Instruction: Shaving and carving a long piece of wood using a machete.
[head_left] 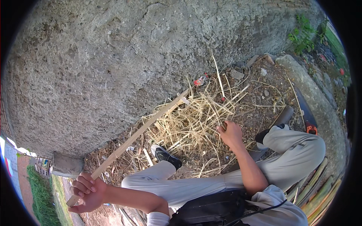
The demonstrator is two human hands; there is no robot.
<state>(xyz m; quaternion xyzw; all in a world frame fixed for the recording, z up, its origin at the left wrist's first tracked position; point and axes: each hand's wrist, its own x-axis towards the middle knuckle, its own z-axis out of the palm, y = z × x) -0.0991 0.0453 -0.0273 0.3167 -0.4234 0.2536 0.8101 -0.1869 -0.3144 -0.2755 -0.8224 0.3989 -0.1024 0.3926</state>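
My left hand point(88, 190) is closed round the lower end of a long, flat bamboo strip point(132, 139). The strip slants up and to the right, and its far end reaches the foot of the wall above the shavings. My right hand point(230, 135) is closed over the right side of a pile of pale shavings point(188, 120). A small brown end shows by its thumb, but I cannot make out what it holds. The two hands are well apart, with my bent legs point(181, 190) below the pile.
A rough grey wall point(151, 49) rises beyond the pile. On the right are a handsaw point(306, 109) with an orange handle, a thick round pole point(284, 115) and a stone ledge point(301, 69). Several bamboo lengths point(320, 192) lie at lower right. A red wrapper point(198, 81) lies by the wall.
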